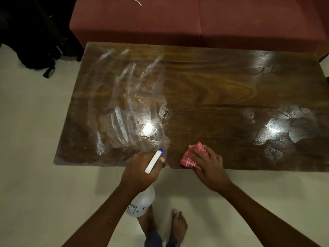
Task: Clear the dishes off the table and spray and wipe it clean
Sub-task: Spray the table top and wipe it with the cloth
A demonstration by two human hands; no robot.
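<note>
A dark wooden table (204, 90) fills the middle of the view, with no dishes on it. Wet streaks and smears cover its left half, and wet patches shine at the right end. My left hand (140, 170) grips a white spray bottle (142, 202) at the table's near edge; its white head with a blue nozzle tip (160, 150) points over the tabletop. My right hand (208, 166) presses a folded red-and-white checked cloth (195, 155) flat on the table near the front edge, fingers curled over it.
A maroon sofa (195, 20) runs along the far side of the table. Black bags (35, 41) lie on the pale tiled floor at the upper left. My bare feet (167, 227) stand on the floor just in front of the table.
</note>
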